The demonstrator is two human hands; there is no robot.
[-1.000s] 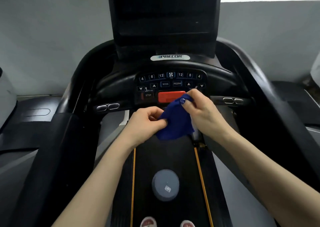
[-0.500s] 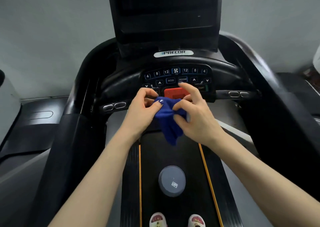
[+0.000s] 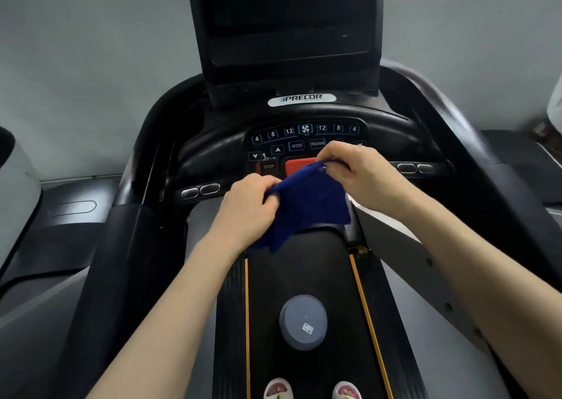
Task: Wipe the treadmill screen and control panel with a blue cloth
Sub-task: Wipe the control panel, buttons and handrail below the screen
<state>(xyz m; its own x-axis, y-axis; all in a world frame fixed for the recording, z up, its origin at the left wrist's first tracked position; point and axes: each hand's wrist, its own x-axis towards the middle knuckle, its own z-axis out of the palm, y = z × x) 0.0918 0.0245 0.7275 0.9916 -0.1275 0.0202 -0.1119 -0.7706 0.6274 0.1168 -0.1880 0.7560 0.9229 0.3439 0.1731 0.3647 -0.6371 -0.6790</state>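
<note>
A blue cloth (image 3: 307,207) is stretched between both hands in front of the treadmill's control panel (image 3: 292,143). My left hand (image 3: 249,204) pinches its lower left edge. My right hand (image 3: 355,176) grips its upper right corner and hides the panel's right-hand buttons. The cloth covers part of the red stop button (image 3: 296,165). Above the panel stands the dark screen (image 3: 286,24), switched off, with nothing touching it.
A round grey object (image 3: 302,322) lies on the black belt (image 3: 267,307) below my hands. Black handrails (image 3: 121,246) run down both sides. Toes of two shoes (image 3: 278,388) show at the bottom edge. A grey wall is behind the console.
My hands have drawn apart and spread the bunched cloth out wider. The right hand rose toward the panel's right side; the left dropped slightly lower left.
</note>
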